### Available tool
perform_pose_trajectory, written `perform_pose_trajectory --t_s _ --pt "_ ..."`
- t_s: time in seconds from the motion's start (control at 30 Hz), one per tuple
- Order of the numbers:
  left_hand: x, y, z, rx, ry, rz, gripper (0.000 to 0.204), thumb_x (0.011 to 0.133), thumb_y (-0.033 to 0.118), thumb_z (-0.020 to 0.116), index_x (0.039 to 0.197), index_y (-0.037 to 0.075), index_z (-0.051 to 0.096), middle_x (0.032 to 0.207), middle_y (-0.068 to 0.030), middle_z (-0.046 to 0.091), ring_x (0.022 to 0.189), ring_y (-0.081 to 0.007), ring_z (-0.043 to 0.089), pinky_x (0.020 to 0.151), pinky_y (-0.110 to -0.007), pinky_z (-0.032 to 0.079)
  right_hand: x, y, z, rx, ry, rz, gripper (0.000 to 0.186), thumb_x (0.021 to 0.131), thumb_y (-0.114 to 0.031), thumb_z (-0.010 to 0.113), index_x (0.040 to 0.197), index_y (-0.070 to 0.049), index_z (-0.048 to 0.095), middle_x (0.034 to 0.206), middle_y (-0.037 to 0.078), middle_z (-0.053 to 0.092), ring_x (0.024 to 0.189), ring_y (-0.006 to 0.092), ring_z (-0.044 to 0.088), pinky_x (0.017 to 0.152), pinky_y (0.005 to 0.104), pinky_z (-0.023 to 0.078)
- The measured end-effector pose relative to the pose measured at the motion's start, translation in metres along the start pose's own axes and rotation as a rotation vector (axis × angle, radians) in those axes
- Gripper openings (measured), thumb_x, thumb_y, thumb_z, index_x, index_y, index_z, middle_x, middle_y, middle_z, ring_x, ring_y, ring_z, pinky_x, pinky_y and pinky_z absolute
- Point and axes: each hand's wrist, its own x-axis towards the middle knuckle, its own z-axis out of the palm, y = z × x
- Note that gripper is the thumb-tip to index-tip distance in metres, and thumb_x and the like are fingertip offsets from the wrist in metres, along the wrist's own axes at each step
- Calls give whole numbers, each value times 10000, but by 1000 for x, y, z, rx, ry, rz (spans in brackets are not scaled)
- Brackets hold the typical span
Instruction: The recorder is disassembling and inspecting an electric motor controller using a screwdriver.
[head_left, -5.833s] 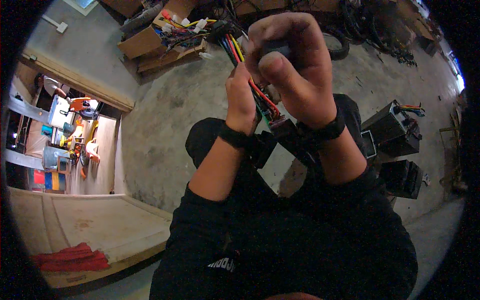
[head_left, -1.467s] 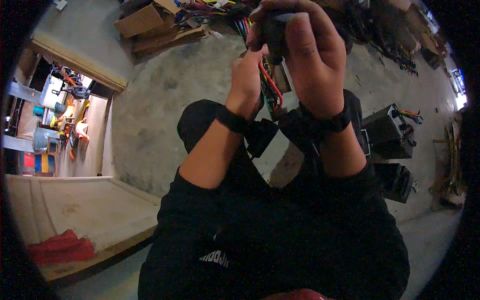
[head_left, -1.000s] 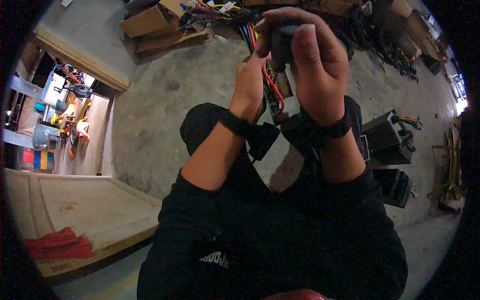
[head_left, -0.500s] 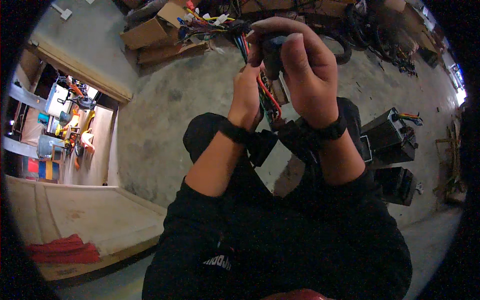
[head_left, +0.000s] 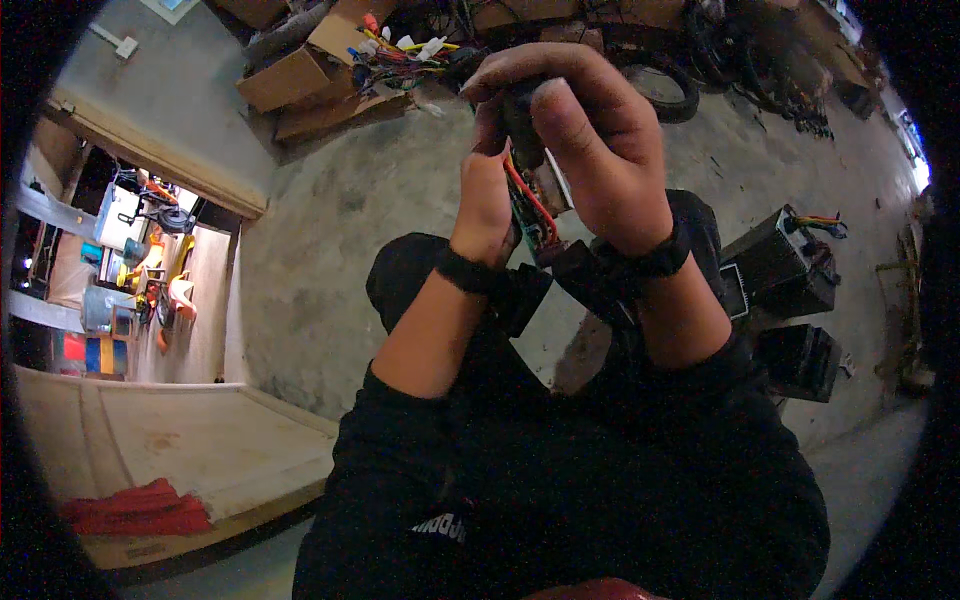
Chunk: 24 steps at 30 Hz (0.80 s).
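A circuit board with thick red wires (head_left: 537,222) is gripped by my left hand (head_left: 484,205), whose fingertips are mostly hidden behind the work. Over its upper end, my right hand (head_left: 622,165) curls round a dark, blocky piece (head_left: 523,128); thumb and forefinger are bent about it, and its exact kind cannot be made out. Beyond the hands, a bundle of many-coloured wires with white, red and blue connectors (head_left: 405,62) fans out to the upper left. Where the bundle meets the board is covered by my right hand.
Finned metal cases (head_left: 770,255) with wires stand on the concrete floor at the right, a black box (head_left: 800,362) nearer. Cardboard boxes (head_left: 290,80) and tyres (head_left: 660,85) lie at the back. At lower left, a red cloth (head_left: 140,508) rests on a pale wooden panel.
My right hand and the dark piece have shifted left, covering more of the wires above my left hand. The wire bundle's loose end also sits slightly further left in view.
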Motion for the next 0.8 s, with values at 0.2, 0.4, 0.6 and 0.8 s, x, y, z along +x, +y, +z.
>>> perform_pose_trajectory --t_s 0.2,0.4,0.6,0.8 --pt "4 3 -11 65 -27 -100 438 1028 360 420 1316 40 502 1208 -85 608 1073 -193 626 925 -343 514 -2 13 1 113 50 -29 351 977 -278 605 1179 3 546 1076 111 604 866 144 586 782 289 498" --pt "5 4 -9 -16 -74 -27 481 1030 438 405 1324 71 508 1252 -93 591 1148 -204 587 996 -353 472 -1 7 -4 -100 -72 -104 346 1002 -285 560 1199 -3 522 1080 111 598 864 147 587 781 279 495" --pt "-3 13 0 21 -46 -123 526 1027 437 415 1337 18 488 1291 -112 581 1146 -214 596 992 -359 480 -3 3 3 118 51 24 309 1011 -294 542 1137 -12 520 1079 126 600 840 155 602 756 273 496" --pt "0 14 -2 94 4 -130 486 1037 379 407 1308 -11 511 1240 -99 614 1087 -210 627 952 -362 502 -1 12 -1 -60 75 -170 385 1030 -368 479 1147 -4 527 1066 127 605 837 158 609 704 267 485"
